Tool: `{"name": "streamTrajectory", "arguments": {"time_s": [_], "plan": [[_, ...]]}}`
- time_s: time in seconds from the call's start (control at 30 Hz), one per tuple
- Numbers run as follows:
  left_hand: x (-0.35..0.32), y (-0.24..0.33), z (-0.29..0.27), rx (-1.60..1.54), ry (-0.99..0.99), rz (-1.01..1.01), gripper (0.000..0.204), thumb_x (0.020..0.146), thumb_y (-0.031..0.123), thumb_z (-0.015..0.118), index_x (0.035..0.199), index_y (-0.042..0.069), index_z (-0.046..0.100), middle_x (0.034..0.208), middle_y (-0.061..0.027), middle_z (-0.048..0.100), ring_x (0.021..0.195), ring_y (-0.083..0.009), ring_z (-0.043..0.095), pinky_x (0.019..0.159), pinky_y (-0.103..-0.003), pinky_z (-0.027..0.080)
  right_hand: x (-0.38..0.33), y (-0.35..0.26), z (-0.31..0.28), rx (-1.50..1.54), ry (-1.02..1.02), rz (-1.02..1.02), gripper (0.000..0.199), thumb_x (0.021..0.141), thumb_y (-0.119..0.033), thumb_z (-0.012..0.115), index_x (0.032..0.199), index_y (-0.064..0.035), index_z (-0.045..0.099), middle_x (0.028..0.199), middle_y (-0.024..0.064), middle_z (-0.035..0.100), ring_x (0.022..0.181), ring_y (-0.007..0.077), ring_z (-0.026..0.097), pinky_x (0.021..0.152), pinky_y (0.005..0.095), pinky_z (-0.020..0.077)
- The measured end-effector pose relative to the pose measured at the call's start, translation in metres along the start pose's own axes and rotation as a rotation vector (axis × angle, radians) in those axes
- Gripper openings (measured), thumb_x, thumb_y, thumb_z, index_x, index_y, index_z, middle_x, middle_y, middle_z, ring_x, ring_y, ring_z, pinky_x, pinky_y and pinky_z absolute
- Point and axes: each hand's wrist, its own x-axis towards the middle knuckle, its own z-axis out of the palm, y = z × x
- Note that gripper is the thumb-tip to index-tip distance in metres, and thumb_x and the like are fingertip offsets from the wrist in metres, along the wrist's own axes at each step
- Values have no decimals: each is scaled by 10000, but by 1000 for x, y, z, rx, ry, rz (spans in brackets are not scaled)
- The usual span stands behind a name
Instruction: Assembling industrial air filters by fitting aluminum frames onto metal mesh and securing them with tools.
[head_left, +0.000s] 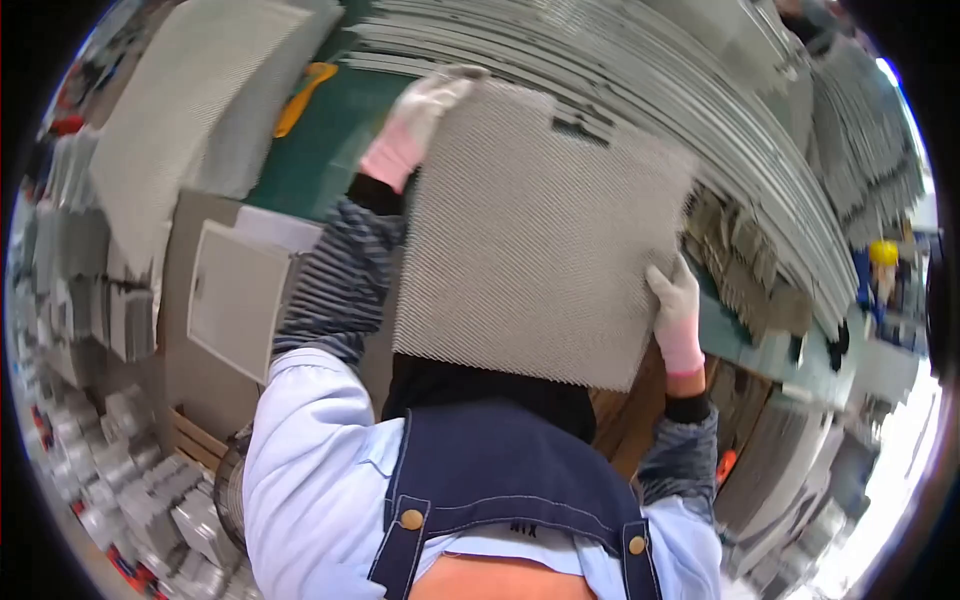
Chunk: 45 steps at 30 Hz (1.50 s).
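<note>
In front of my body I hold up a squarish sheet of grey expanded metal mesh (540, 230), with a small notch cut into its far edge. My left hand (425, 110), in a white and pink glove, is closed on its far left corner, the fingertips over the top edge. Along the right edge my right hand (676, 308), gloved the same way, grips the sheet with the thumb on the near face; its other fingers are partly hidden behind the mesh.
Long metal profiles (640, 70) lie across the back of the green worktable (310, 150). A yellow-handled tool (303, 98) and a large stack of mesh sheets (190, 110) are at the left. Cut mesh pieces (735, 255) lie at the right. A framed panel (237, 300) leans below.
</note>
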Motion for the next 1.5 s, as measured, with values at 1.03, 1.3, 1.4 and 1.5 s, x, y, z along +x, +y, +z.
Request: {"name": "streamTrajectory", "arguments": {"time_s": [1.03, 1.3, 1.4, 1.5], "plan": [[-88, 203, -64, -460, -132, -86, 478, 913, 156, 565, 1347, -19, 470, 1120, -101, 644, 969, -127, 590, 883, -264, 451, -73, -42, 2, 275, 9, -39, 199, 889, -30, 622, 1086, -15, 648, 989, 11, 667, 816, 77, 600, 753, 229, 490], [-74, 263, -22, 153, -625, 136, 371, 747, 8, 703, 1115, -3, 653, 1053, -137, 684, 600, -105, 575, 637, -264, 508, -72, -39, 28, 14, 23, -193, 174, 883, -119, 690, 986, 21, 680, 865, 8, 671, 776, 66, 586, 702, 242, 500], [-42, 255, 23, 155, -996, -133, 235, 753, 52, 716, 972, -28, 686, 834, -158, 703, 600, -141, 617, 616, -265, 502, -65, -30, 10, -34, -52, -265, 240, 883, -188, 699, 1024, 6, 682, 906, 20, 694, 796, 106, 619, 736, 279, 522], [-48, 235, 32, 145, -848, 100, 156, 766, 67, 704, 891, -26, 699, 714, -146, 684, 594, -199, 648, 602, -285, 504, -52, -82, -63, -858, -94, -405, 245, 872, -241, 684, 980, -23, 704, 893, 68, 707, 797, 170, 651, 739, 310, 521]]}}
